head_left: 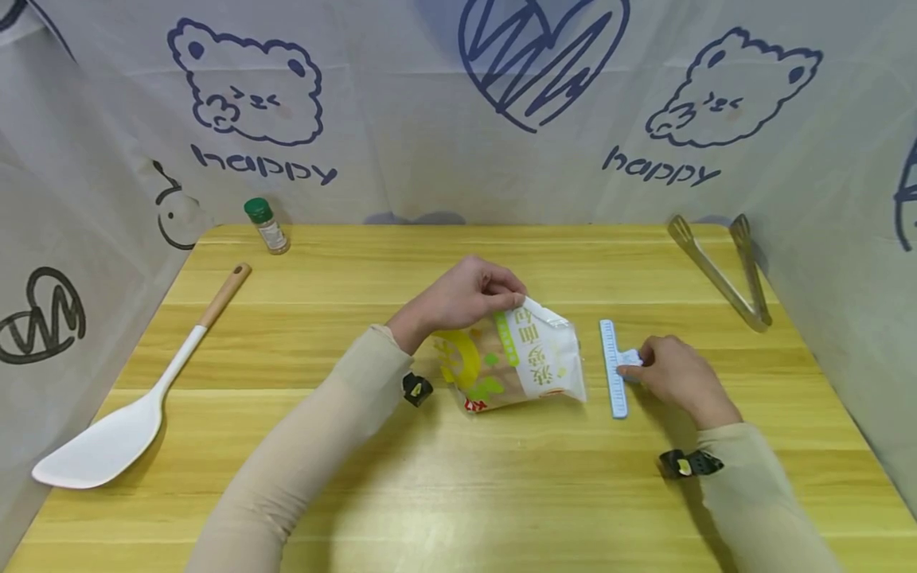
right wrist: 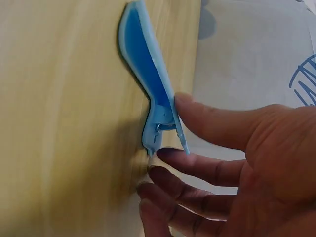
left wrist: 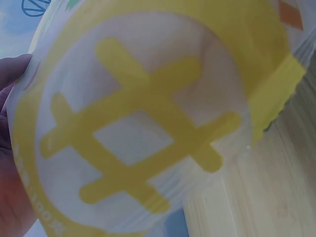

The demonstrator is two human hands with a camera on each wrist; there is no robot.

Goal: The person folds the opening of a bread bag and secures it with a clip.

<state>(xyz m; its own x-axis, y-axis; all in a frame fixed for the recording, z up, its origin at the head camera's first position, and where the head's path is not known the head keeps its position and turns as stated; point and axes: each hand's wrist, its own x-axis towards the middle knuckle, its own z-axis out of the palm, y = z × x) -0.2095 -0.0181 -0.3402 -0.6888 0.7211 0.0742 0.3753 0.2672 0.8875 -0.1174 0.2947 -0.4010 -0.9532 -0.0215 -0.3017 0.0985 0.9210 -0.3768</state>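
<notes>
A plastic food bag (head_left: 540, 358) with yellow and green print lies mid-table, one edge of it lifted. My left hand (head_left: 469, 294) pinches that raised edge between thumb and fingers. In the left wrist view the bag (left wrist: 143, 123) fills most of the picture and hides part of the hand (left wrist: 15, 182). To the right of the bag is a light blue bag clip (head_left: 612, 370) with a long ribbed bar. My right hand (head_left: 677, 374) holds the clip by its handle. The right wrist view has the thumb on the clip's (right wrist: 148, 69) upper lever and the fingertips at its lower end.
A white spatula (head_left: 118, 438) with a wooden handle lies along the left side. At the back left stands a green-capped spice bottle (head_left: 271, 231). Metal tongs (head_left: 731, 278) rest spread at the back right. Printed cloth (head_left: 401, 103) encloses the table's back and sides.
</notes>
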